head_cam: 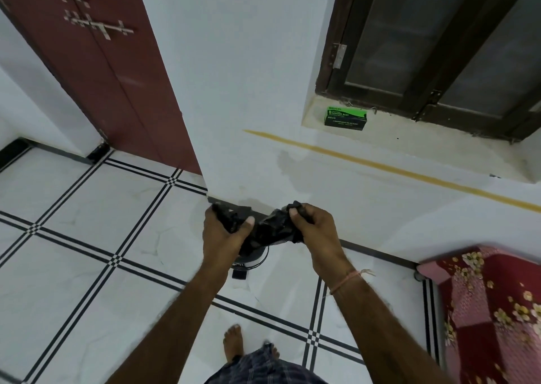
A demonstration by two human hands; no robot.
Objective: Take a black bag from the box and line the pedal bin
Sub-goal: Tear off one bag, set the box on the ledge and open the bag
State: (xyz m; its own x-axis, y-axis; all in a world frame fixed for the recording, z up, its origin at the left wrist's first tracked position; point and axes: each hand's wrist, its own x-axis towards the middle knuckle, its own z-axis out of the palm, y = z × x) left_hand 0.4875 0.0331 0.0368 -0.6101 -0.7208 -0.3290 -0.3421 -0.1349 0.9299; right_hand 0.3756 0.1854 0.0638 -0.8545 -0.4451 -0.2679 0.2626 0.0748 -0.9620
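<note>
A crumpled black bag (pixel 268 229) stretches between my two hands in the middle of the view. My left hand (pixel 224 234) grips its left end and my right hand (pixel 314 228) pinches its right end. Directly below the bag, mostly hidden by it and my hands, stands the pedal bin (pixel 252 262) on the floor by the wall, its black pedal (pixel 238 274) pointing toward me. The green and black bag box (pixel 345 118) lies on the window sill, up and to the right, well away from both hands.
A white wall corner (pixel 234 120) rises just behind the bin. A dark red door (pixel 111 70) stands to the left, and a bed with a red floral cover (pixel 491 310) sits at the right. My bare foot (pixel 233 344) rests on the tiled floor (pixel 87 252).
</note>
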